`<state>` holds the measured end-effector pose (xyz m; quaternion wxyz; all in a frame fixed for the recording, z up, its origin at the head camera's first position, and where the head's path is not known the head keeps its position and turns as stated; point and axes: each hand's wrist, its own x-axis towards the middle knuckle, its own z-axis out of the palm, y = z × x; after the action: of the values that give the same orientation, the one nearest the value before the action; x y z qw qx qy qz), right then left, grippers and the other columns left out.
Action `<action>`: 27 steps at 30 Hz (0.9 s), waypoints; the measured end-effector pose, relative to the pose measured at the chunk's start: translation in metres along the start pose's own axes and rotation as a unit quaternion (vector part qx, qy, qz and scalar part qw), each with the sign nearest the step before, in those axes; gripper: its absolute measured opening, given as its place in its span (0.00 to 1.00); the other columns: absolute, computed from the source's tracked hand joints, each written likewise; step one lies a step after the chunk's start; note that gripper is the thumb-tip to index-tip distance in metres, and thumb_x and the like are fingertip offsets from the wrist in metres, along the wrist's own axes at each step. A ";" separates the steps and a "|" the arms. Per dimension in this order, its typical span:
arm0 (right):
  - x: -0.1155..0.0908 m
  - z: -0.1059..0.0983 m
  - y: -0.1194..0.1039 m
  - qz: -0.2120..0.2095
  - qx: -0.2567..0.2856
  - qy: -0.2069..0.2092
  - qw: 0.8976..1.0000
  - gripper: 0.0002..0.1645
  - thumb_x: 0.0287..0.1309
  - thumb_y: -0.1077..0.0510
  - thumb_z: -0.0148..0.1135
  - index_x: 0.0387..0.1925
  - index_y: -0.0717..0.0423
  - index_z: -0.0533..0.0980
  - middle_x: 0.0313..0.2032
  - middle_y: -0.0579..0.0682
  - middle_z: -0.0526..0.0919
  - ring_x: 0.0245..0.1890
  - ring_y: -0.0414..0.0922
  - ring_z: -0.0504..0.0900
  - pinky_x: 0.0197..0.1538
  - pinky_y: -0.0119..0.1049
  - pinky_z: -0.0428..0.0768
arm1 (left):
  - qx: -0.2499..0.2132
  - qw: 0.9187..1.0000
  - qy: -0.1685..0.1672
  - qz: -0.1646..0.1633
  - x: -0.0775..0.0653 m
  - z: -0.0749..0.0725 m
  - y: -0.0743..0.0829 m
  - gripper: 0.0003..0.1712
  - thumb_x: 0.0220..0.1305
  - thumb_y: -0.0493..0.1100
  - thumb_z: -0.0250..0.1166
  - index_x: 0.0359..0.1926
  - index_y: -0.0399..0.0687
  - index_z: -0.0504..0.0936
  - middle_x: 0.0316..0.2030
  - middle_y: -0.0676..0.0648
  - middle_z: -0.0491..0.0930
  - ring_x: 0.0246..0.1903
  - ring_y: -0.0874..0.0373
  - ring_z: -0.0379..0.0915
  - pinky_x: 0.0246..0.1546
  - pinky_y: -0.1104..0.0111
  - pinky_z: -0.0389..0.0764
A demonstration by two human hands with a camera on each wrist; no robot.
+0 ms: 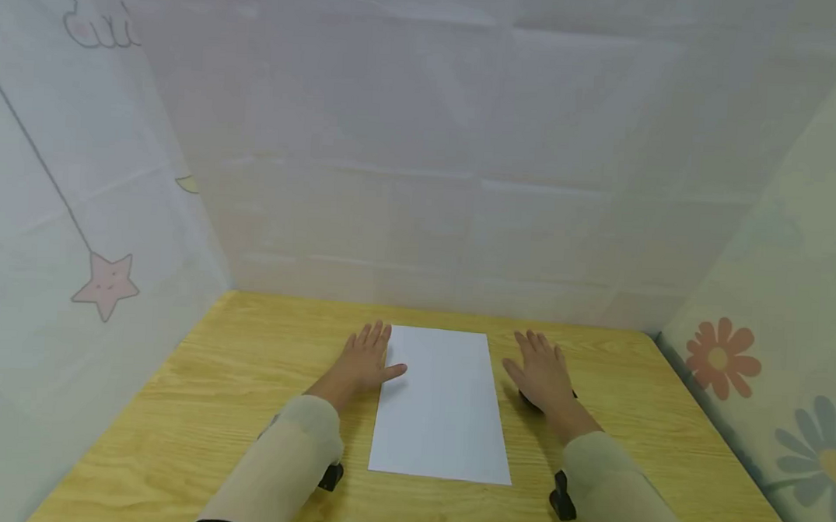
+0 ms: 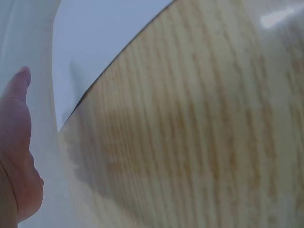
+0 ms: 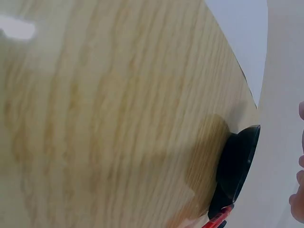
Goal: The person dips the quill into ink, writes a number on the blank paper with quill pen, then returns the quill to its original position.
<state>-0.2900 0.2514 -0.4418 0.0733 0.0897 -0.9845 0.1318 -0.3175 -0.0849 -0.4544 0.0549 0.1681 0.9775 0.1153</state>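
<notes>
Paper (image 1: 441,406) flat on bench (image 1: 274,348), both hands spread beside it

Clock is the head view, 12 = far side, centred on the paper.

- Sheet (image 1: 423,137): pale, creased, walls off 12, 9 and 3 o'clock. Prints: blue flower (image 1: 826,458) and red flower (image 1: 722,358) around 3, pink star (image 1: 106,285) around 10.
- Bench: yellow wood grain, far edge against the sheet at 12.
- Sleeves (image 1: 276,461): pale, coming in from 7 and 5. Black block (image 1: 331,477) under the left cuff, a second one under the right.
- Paper: white, blank on top, long sides running 6 to 12, roughly mid-bench.
- Left hand (image 1: 364,364): at 10 o'clock. Grip spread, fingers straight toward 12, thumb out across the paper's left edge. Can't tell if it touches.
- Right hand (image 1: 543,375): at 2 o'clock, well apart from the paper. Grip spread, fingers straight toward 11, thumb toward 10. Sits above the black object.
- Black object (image 3: 237,161): round-rimmed, on the bench at 3, near the paper, mostly hidden by the right hand in the head view.
- Red piece (image 3: 219,217): at the black object's 6 o'clock end in the right wrist view; too cropped to identify.
</notes>
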 end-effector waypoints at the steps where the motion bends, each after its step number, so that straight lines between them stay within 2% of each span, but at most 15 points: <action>1: -0.001 0.000 0.002 0.000 0.004 0.002 1.000 0.40 0.72 0.43 0.48 0.74 0.61 0.55 0.72 0.69 0.56 0.74 0.66 0.49 0.72 0.69 0.46 | -0.001 1.000 -0.001 0.004 0.000 0.002 0.000 0.53 0.68 0.70 0.49 0.78 0.43 0.41 0.78 0.39 0.39 0.78 0.41 0.33 0.75 0.45 0.42; 8: -0.013 0.005 0.014 -0.009 0.015 0.014 1.000 0.37 0.71 0.47 0.51 0.73 0.61 0.57 0.71 0.71 0.58 0.73 0.68 0.51 0.70 0.70 0.48 | -0.015 1.000 -0.016 0.013 -0.005 0.014 -0.001 0.54 0.67 0.71 0.50 0.78 0.42 0.42 0.78 0.41 0.39 0.78 0.42 0.34 0.76 0.46 0.43; 15: -0.023 0.005 0.021 -0.005 0.021 0.032 0.999 0.38 0.69 0.47 0.55 0.72 0.62 0.59 0.70 0.72 0.58 0.71 0.68 0.55 0.69 0.69 0.53 | -0.025 0.999 -0.025 0.027 -0.009 0.021 -0.002 0.55 0.67 0.71 0.50 0.78 0.41 0.41 0.79 0.41 0.38 0.78 0.44 0.33 0.77 0.48 0.41; 23: -0.030 -0.001 0.032 0.002 0.032 0.045 0.998 0.36 0.69 0.48 0.56 0.70 0.64 0.62 0.68 0.73 0.61 0.67 0.71 0.61 0.64 0.70 0.61 | -0.020 0.998 -0.040 0.052 -0.015 0.030 -0.002 0.59 0.63 0.75 0.51 0.78 0.41 0.42 0.79 0.42 0.39 0.78 0.46 0.34 0.77 0.50 0.43; 27: -0.036 -0.001 0.039 0.014 0.047 0.042 0.998 0.35 0.69 0.47 0.55 0.68 0.64 0.64 0.65 0.71 0.66 0.62 0.71 0.66 0.60 0.70 0.65 | -0.028 0.997 -0.044 0.055 -0.017 0.035 -0.004 0.62 0.60 0.77 0.52 0.78 0.42 0.41 0.79 0.43 0.38 0.78 0.48 0.33 0.77 0.51 0.43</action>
<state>-0.2628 0.2939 -0.4567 0.1085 0.0741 -0.9744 0.1823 -0.2978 -0.0867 -0.4884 0.0961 0.2253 0.9597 0.1376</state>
